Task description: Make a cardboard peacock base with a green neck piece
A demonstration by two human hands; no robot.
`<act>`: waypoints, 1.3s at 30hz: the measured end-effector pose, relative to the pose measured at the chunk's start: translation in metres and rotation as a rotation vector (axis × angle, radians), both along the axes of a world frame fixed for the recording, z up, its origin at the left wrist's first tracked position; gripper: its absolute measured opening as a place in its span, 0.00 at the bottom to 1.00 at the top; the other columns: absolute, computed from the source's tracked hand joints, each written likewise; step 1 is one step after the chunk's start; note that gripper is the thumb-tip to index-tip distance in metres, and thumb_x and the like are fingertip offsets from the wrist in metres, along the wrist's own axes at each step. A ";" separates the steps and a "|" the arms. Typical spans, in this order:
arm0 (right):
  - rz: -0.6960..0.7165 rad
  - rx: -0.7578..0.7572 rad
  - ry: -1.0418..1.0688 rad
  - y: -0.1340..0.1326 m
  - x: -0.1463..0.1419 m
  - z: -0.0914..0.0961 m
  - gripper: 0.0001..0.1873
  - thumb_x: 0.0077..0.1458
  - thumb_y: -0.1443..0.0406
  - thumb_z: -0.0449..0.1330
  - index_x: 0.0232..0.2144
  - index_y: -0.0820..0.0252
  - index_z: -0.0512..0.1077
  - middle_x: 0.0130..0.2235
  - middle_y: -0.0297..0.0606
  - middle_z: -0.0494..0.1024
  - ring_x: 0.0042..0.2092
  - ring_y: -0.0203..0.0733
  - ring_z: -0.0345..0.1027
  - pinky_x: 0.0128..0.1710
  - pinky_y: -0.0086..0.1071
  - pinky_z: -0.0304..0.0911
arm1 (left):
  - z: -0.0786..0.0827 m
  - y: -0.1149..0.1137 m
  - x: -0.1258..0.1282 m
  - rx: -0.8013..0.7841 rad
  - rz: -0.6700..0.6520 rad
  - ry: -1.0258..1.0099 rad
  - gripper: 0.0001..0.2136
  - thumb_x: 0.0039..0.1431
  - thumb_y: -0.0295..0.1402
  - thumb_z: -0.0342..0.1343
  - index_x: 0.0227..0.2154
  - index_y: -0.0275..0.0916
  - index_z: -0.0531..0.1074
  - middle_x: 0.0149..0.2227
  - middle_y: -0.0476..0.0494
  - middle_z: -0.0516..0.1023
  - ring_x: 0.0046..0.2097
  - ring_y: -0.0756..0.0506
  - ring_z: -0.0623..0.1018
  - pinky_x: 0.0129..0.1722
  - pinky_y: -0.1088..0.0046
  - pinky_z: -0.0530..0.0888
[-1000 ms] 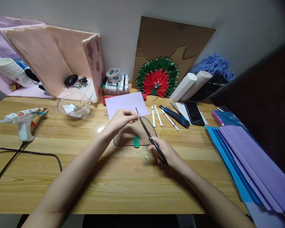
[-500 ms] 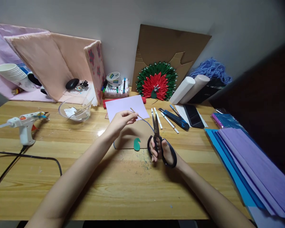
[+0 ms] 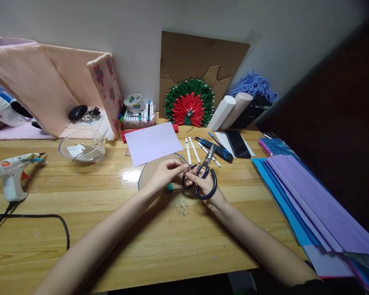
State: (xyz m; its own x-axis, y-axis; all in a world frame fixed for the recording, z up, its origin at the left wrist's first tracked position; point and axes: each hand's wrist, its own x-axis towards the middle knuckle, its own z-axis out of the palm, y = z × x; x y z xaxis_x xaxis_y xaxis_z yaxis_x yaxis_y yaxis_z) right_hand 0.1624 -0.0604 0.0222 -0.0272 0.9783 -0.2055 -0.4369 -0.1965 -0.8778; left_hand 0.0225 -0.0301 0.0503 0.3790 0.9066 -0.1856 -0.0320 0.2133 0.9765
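Note:
My right hand (image 3: 203,185) grips black-handled scissors (image 3: 206,174), their blades pointing up and to the right. My left hand (image 3: 167,174) is pinched closed against the right hand's fingertips, holding a thin strip too small to make out. Both hands hover over a brown cardboard half-disc with a blue edge (image 3: 150,170). A small green paper shape (image 3: 169,188) peeks out under the left hand. A lilac sheet of paper (image 3: 152,142) lies just behind.
A glue gun (image 3: 9,172) with its black cord lies at the left, beside a glass bowl (image 3: 81,149). White sticks (image 3: 191,150), a blue cutter (image 3: 217,148), a phone (image 3: 237,143), a marker box (image 3: 138,116), a red-green paper fan (image 3: 190,104) and purple-blue paper sheets (image 3: 307,200) surround the hands.
My hands came together over the cardboard. The scissors swung from pointing at the strip to pointing up-right. The camera shifted right, so everything slid left.

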 end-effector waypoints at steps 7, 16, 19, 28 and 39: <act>-0.001 -0.025 -0.045 0.001 0.002 0.000 0.23 0.32 0.63 0.72 0.23 0.59 0.60 0.19 0.25 0.68 0.19 0.29 0.63 0.21 0.26 0.62 | 0.006 0.003 -0.003 0.049 0.071 0.063 0.13 0.46 0.43 0.59 0.24 0.36 0.72 0.27 0.48 0.75 0.32 0.49 0.72 0.34 0.73 0.67; -0.002 -0.072 0.012 0.002 0.002 0.004 0.25 0.27 0.64 0.73 0.22 0.59 0.60 0.20 0.25 0.67 0.19 0.28 0.60 0.19 0.25 0.60 | -0.001 0.048 -0.071 0.210 0.209 0.705 0.13 0.47 0.42 0.57 0.26 0.35 0.74 0.29 0.41 0.77 0.32 0.44 0.74 0.33 0.70 0.67; 0.007 -0.066 -0.052 0.001 0.003 0.003 0.24 0.28 0.63 0.73 0.22 0.60 0.60 0.20 0.25 0.69 0.19 0.28 0.61 0.19 0.25 0.60 | 0.002 0.047 -0.076 0.391 0.345 1.005 0.16 0.48 0.38 0.56 0.38 0.34 0.74 0.40 0.35 0.75 0.39 0.40 0.74 0.40 0.65 0.67; 0.133 0.012 -0.214 -0.002 0.006 -0.006 0.23 0.33 0.60 0.71 0.25 0.59 0.60 0.22 0.27 0.72 0.20 0.31 0.64 0.20 0.26 0.62 | 0.030 0.008 -0.028 0.278 -0.274 0.431 0.14 0.50 0.44 0.56 0.28 0.38 0.77 0.30 0.44 0.79 0.33 0.45 0.75 0.34 0.72 0.69; 0.167 0.020 -0.247 -0.005 0.006 -0.004 0.20 0.36 0.60 0.70 0.25 0.60 0.63 0.24 0.30 0.73 0.20 0.30 0.63 0.20 0.26 0.61 | 0.024 0.013 -0.034 0.210 -0.327 0.353 0.10 0.49 0.38 0.56 0.27 0.36 0.76 0.29 0.43 0.79 0.32 0.47 0.76 0.33 0.73 0.69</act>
State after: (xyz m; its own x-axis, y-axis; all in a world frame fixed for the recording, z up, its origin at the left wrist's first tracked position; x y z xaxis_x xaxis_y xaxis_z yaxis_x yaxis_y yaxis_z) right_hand 0.1683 -0.0651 0.0184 -0.1398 0.9684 -0.2063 -0.1726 -0.2290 -0.9580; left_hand -0.0113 -0.0168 0.0744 0.5959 0.7826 -0.1802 0.3423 -0.0446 0.9385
